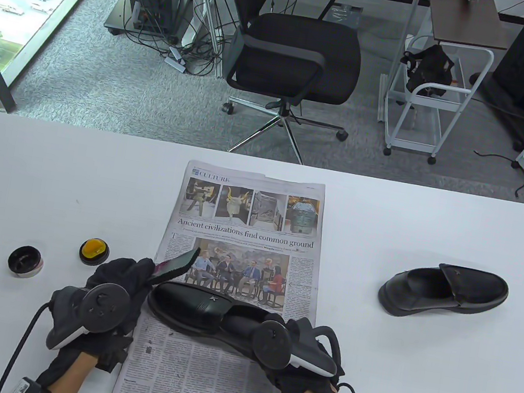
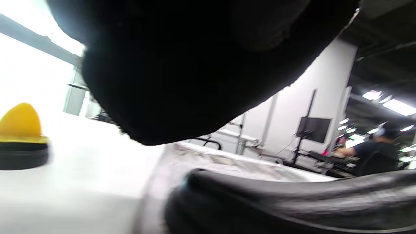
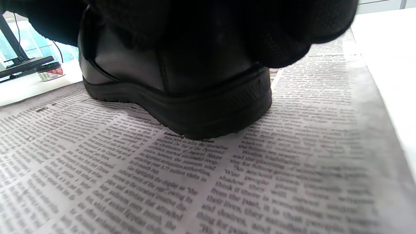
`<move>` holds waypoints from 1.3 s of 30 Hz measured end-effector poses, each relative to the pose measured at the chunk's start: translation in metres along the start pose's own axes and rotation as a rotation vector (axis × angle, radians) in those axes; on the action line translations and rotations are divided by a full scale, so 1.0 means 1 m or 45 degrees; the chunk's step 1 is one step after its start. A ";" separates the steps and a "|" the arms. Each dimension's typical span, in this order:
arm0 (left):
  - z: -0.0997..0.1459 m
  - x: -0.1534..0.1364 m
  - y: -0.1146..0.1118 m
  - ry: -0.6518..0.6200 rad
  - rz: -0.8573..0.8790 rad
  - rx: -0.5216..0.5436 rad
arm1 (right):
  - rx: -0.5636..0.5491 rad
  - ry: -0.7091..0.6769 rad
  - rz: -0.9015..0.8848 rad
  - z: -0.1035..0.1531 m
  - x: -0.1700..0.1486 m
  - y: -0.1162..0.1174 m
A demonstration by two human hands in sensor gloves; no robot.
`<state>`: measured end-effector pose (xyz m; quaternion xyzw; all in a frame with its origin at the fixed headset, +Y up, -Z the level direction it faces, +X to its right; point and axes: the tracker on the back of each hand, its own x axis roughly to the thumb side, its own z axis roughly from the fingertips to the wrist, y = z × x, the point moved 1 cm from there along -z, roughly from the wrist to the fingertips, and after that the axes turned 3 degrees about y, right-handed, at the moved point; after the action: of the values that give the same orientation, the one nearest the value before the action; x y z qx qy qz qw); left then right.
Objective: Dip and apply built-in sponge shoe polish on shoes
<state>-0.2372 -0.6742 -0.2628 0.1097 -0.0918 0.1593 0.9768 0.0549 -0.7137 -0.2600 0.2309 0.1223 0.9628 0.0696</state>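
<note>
Table view shows the shoe [image 1: 204,308] lying on the newspaper [image 1: 241,233], which we judge is there to keep polish off the surface [image 1: 412,379]. We find the right hand [image 1: 301,357] gripping the shoe's heel end, apparently to steady it. The left hand [image 1: 112,292] pinches a flat sponge applicator [image 1: 177,262], raised just beyond the shoe's toe and apparently clear of the leather. The open tin [image 1: 25,261] stands well left of the newspaper; a yellow-topped lid [image 1: 94,250] lies between tin and paper, both within the left hand's reach. A second shoe [image 1: 446,291] waits well right of the newspaper, untouched. Right wrist view confirms the heel resting on newsprint.
</note>
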 end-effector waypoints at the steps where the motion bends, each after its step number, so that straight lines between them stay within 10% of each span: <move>1: 0.001 0.007 -0.003 -0.034 0.006 0.006 | -0.001 -0.001 -0.001 0.000 0.000 0.000; 11: 0.001 0.067 -0.043 -0.506 -0.335 -0.127 | -0.002 -0.003 -0.001 0.000 0.000 0.000; 18: -0.008 0.039 -0.042 -0.289 -0.590 -0.234 | -0.003 -0.004 -0.002 0.000 0.000 0.000; 29: -0.004 -0.011 0.000 0.061 -0.082 -0.122 | -0.003 -0.005 0.000 0.000 0.000 0.000; 39: 0.008 0.045 -0.012 -0.409 -0.017 -0.084 | -0.004 -0.005 0.000 0.000 0.000 0.000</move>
<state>-0.1922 -0.6738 -0.2475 0.1024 -0.2511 0.1302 0.9537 0.0551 -0.7135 -0.2598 0.2327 0.1205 0.9625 0.0702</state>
